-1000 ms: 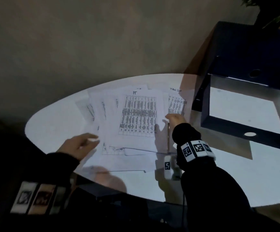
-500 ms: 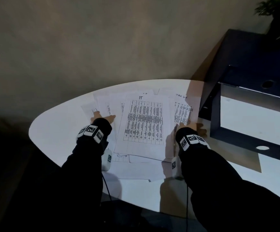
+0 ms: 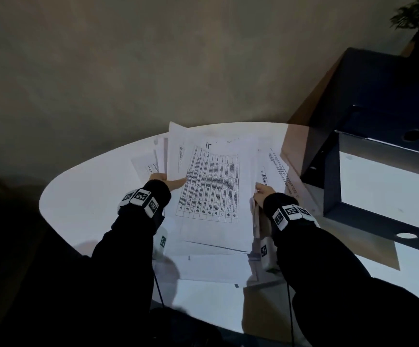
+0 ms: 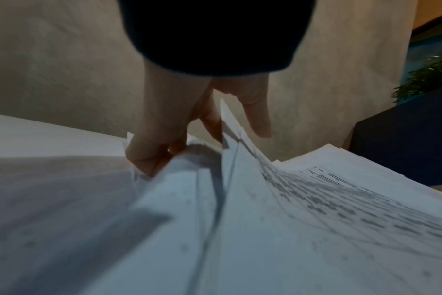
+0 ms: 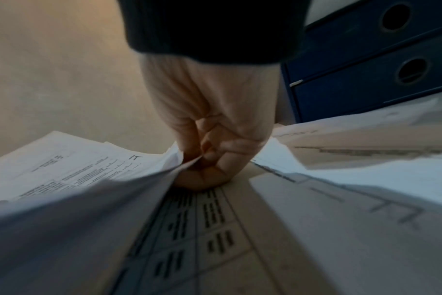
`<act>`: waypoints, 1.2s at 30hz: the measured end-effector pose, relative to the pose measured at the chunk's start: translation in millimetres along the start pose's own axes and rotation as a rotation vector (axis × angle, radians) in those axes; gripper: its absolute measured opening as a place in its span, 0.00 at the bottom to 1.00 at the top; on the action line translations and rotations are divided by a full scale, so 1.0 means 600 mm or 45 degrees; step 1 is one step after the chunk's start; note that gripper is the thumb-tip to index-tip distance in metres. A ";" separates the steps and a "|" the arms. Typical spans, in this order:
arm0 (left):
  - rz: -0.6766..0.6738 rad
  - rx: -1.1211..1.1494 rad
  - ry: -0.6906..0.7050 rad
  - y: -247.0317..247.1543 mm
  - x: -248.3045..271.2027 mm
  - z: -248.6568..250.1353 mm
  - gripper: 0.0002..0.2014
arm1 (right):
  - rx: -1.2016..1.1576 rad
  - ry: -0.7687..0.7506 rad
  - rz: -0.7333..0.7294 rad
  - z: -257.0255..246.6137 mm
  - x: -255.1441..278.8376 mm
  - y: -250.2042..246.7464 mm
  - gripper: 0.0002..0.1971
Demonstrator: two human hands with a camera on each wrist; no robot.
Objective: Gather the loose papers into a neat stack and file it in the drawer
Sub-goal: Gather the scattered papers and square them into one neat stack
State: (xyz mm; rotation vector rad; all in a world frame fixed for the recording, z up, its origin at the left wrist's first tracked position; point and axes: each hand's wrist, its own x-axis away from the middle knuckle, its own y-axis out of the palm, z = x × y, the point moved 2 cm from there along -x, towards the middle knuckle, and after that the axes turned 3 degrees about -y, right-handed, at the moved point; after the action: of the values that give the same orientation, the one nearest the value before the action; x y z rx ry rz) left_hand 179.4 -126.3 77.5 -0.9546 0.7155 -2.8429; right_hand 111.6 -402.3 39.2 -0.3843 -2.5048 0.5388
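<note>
Loose white printed papers (image 3: pixel 213 186) lie in a rough pile in the middle of the white round table (image 3: pixel 83 191). My left hand (image 3: pixel 164 180) grips the pile's left edge, thumb on top of the table-printed sheet, and the edge curls upward (image 4: pixel 230 139). My right hand (image 3: pixel 262 194) pinches the right edge, its fingers curled round several sheets (image 5: pixel 197 159). More sheets (image 3: pixel 216 269) lie flat under and in front of the held ones. The dark blue drawer (image 3: pixel 331 186) stands pulled open at the right, its pale bottom bare.
The dark blue drawer cabinet (image 3: pixel 378 96) stands on the table's right side, with round finger holes in its fronts (image 5: pixel 366 89). A beige wall rises behind the table. A green plant (image 3: pixel 413 18) sits beyond the cabinet. Bare tabletop shows at the left.
Both hands lay flat on the spread papers before. They have now taken hold of the pile's side edges and drawn the sheets inward, and the edges lift off the table.
</note>
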 end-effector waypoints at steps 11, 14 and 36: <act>0.149 -0.072 0.092 -0.019 -0.002 -0.019 0.37 | 0.367 -0.221 -0.082 -0.049 0.065 0.049 0.11; 0.237 -0.021 0.065 -0.041 -0.003 -0.035 0.36 | 0.325 -0.040 0.408 -0.040 0.072 0.007 0.19; 0.027 -0.068 0.117 -0.059 0.030 -0.063 0.30 | -0.271 0.085 0.066 -0.028 0.102 0.002 0.25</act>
State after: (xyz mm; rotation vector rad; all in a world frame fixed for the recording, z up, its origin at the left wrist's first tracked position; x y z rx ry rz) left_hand 146.1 -82.8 76.6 -0.8225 0.8088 -2.8788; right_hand 71.9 -373.3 78.9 -0.5397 -2.4998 0.2737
